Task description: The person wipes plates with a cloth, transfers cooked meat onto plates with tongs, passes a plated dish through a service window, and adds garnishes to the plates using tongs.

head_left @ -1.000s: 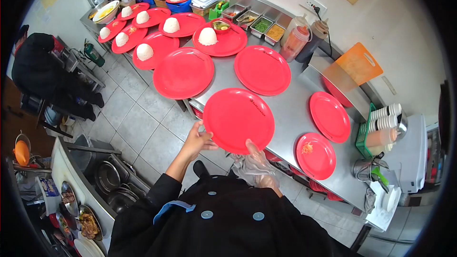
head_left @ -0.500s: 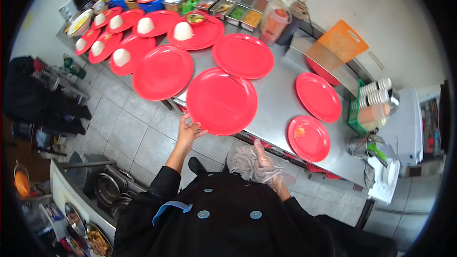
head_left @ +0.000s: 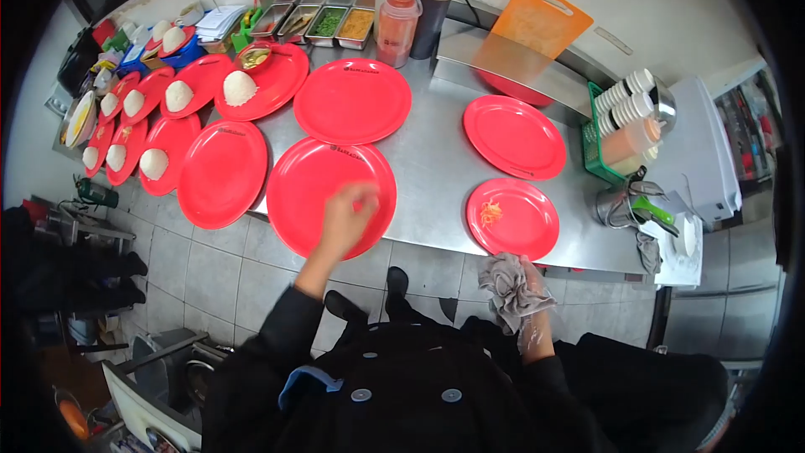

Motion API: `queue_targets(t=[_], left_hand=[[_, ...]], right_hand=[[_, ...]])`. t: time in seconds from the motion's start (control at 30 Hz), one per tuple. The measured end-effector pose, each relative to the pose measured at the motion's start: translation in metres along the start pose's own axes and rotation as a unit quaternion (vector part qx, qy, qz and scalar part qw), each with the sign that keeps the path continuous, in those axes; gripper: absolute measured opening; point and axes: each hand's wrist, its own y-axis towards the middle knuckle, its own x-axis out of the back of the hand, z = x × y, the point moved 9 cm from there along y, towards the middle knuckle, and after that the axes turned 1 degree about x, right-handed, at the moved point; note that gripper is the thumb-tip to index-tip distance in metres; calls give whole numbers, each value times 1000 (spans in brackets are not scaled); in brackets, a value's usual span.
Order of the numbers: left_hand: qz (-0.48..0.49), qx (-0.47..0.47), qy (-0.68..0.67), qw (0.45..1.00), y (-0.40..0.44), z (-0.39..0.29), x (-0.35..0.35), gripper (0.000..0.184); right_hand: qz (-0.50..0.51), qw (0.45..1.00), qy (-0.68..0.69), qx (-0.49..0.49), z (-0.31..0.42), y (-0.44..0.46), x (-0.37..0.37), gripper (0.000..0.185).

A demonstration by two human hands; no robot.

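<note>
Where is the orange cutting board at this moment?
In the head view, the orange cutting board is at upper right, upright near the wall, behind the slanted metal panel and right of the dark squeeze bottle.

Bright, even, cool light fills the room, though I see no lamp. Pale glare streaks the grey metal surface (head_left: 428, 201), and small highlights shine on the glossy red round plates (head_left: 352, 101). The bare left hand (head_left: 348, 218) is motion-blurred. Everything bows towards dark, rounded corners, where details soften.
</note>
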Motion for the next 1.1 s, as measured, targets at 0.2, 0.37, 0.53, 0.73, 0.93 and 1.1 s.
queue_targets(t=[0.2, 0.37, 0.53, 0.73, 0.93, 1.1], left_hand=[[-246, 173, 19, 954, 102, 121, 79, 42], [-211, 263, -176, 925, 102, 142, 55, 45], [-209, 247, -192, 927, 93, 130, 52, 46], [-450, 87, 75, 885, -13, 41, 171, 38], [-436, 222, 103, 866, -186, 315, 94, 35], [-22, 317, 186, 930, -148, 347, -111, 36]], right_hand=[[-24, 999, -36, 25, 9, 19, 33, 42], [-22, 998, -46, 46, 16, 28, 64, 39], [-61, 992, -16, 113, 32, 31, 107, 39], [-91, 992, 58, 67, 50, 16, 85, 47], [104, 990, 58, -70, 13, -27, -16, 54], [87, 834, -545, -13, -20, -17, 78, 31]])
